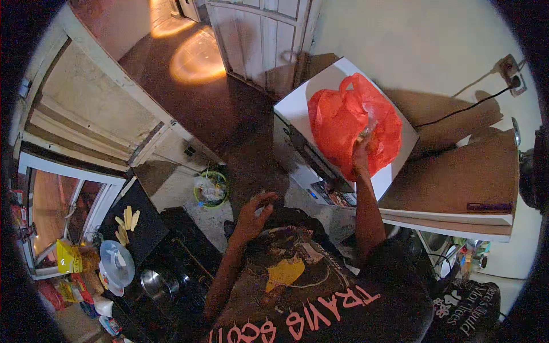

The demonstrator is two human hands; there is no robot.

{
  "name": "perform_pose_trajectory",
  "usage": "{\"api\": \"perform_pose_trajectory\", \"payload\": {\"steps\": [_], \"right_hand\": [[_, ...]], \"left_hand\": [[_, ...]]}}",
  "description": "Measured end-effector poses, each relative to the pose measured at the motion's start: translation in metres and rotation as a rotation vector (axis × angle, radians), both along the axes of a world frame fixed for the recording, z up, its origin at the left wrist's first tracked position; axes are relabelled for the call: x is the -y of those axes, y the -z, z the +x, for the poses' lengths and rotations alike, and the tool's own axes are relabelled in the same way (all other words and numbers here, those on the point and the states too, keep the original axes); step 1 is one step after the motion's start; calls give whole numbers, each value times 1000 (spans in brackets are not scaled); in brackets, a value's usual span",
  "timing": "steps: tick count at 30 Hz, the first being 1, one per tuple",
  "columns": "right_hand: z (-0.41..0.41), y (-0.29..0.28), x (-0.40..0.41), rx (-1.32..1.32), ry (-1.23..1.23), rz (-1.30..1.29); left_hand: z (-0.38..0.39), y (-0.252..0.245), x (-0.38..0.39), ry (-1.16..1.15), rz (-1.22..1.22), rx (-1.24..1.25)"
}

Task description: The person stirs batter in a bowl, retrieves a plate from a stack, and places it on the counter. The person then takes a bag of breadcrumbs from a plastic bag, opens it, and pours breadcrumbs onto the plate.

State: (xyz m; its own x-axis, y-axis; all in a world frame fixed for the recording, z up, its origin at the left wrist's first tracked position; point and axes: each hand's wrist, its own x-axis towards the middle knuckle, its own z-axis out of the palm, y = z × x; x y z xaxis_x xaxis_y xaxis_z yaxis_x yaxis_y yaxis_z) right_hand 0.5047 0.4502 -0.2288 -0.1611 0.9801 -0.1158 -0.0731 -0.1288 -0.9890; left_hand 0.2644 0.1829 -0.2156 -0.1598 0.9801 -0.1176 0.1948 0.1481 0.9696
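Observation:
A red plastic bag [334, 124] lies with its mouth open on top of a white box-shaped appliance [296, 100]. My right hand [362, 156] reaches into the bag's opening, its fingertips at something clear and crinkled, perhaps a plastic wrapper [369, 126]; the fingers are partly hidden, and whether they grip it I cannot tell. In front of my body, my left hand [257, 212] hovers with bent fingers, near my dark printed shirt [300, 274]. A small pale patch shows at its palm; what this is stays unclear.
Left, a dark counter [148, 214] bears yellowish strips [127, 218], a metal pot [159, 284], a translucent plastic bowl [117, 263] and several food packets. A green-rimmed bin [211, 188] stands on the floor. Right of the appliance are a brown tabletop [454, 180] and a black cable [467, 107] to a wall socket.

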Motion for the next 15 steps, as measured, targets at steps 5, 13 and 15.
{"api": "perform_pose_trajectory", "payload": {"steps": [5, 13, 15], "right_hand": [[48, 74, -19, 701, 236, 490], [102, 16, -58, 1336, 116, 317], [106, 30, -61, 1350, 75, 250]], "left_hand": [[-2, 13, 5, 6, -34, 66], [-2, 6, 12, -35, -82, 88], [-3, 7, 11, -36, -86, 53]]}}
